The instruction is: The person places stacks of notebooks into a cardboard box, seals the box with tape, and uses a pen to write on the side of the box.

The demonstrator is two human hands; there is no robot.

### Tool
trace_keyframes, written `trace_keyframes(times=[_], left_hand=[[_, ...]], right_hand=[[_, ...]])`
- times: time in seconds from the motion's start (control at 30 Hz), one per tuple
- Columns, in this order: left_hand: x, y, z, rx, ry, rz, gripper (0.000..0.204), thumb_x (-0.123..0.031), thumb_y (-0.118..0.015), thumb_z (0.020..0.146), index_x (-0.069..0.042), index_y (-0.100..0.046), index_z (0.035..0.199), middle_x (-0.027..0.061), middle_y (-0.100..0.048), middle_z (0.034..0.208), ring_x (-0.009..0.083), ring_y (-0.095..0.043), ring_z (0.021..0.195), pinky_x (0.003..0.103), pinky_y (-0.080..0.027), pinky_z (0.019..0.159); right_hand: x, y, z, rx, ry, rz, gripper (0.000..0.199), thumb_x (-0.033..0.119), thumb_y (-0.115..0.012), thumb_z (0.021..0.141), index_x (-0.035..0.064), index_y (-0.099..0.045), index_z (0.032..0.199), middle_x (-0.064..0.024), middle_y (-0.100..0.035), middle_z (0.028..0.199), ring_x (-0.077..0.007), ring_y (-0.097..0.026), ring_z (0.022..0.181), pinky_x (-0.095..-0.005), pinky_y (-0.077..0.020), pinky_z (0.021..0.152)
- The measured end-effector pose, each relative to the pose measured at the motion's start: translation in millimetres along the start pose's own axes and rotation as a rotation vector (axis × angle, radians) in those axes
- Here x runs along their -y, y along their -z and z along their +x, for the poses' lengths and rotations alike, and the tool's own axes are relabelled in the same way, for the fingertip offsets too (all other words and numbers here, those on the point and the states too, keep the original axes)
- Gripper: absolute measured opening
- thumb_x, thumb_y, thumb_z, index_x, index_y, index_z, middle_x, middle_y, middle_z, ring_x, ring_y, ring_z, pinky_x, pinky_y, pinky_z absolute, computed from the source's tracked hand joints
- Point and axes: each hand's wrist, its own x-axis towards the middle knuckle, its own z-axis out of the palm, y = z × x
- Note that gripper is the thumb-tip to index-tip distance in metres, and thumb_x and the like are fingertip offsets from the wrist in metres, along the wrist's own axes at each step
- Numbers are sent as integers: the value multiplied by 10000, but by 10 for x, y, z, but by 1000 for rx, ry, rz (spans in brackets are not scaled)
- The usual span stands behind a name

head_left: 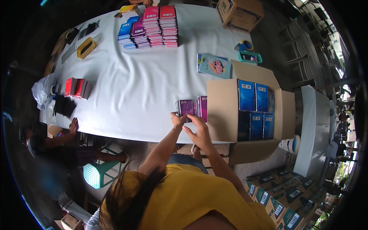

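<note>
– What are the hands doing?
– The left hand (177,120) is curled at the near-left corner of the purple notebooks (187,107); whether it grips them, I can't make out. The right hand (198,129) is spread, nothing in it, just beside their near edge.
– Where are they exactly?
– On the tabletop (134,103), right in front of the hands, in two piles side by side.
– How would they handle?
– Light singly, I'd judge, heavier as a pile. The covers look stiff and slick, so they may slide. I'd hold them by opposite edges, without squashing the wire coils.
– What's hard to see?
– The left fingertips and the pile's underside. Right of the hands, whatever lies under the blue notebooks (246,92) in the box (221,96). Farthest ahead, past the red notebooks (151,12), another person is cut off.
</note>
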Motion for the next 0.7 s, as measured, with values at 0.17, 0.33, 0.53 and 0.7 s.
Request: trace_keyframes(times=[0.17,0.33,0.53,0.7], left_hand=[[-36,473,239,197,6,78,679,-352,-853,554,71,-569,1004,195,-648,961,299,-650,857,381,-527,762],[-182,1338,-6,442,32,-306,663,-345,-800,647,52,-559,1120,174,-654,1022,275,-656,912,387,-531,813],[-169,2028,-233,891,156,-1151,676,-390,-662,778,-6,-489,1307,169,-607,1207,312,-596,1099,481,-435,1008],[-251,1766,-295,916,29,-1331,886,-591,-656,668,-57,-476,1352,239,-485,1356,389,-493,1196,561,-383,1006]], right_hand=[[-398,-515,672,-78,-389,-864,994,376,-807,710,92,-240,1476,-296,-131,1510,-517,-287,1319,-617,-358,983],[-676,-553,742,40,-732,-1080,1077,301,-777,765,216,-30,1536,-261,6,1559,-541,-222,1349,-713,-284,988],[-1122,-525,544,-90,-445,-1204,870,102,-589,880,270,-42,1536,-199,-74,1575,-525,-228,1356,-673,-247,1059],[-595,-499,552,-89,-222,-450,1151,-31,-737,660,202,-27,1536,-227,-192,1542,-429,-290,1378,-520,-296,1110]])
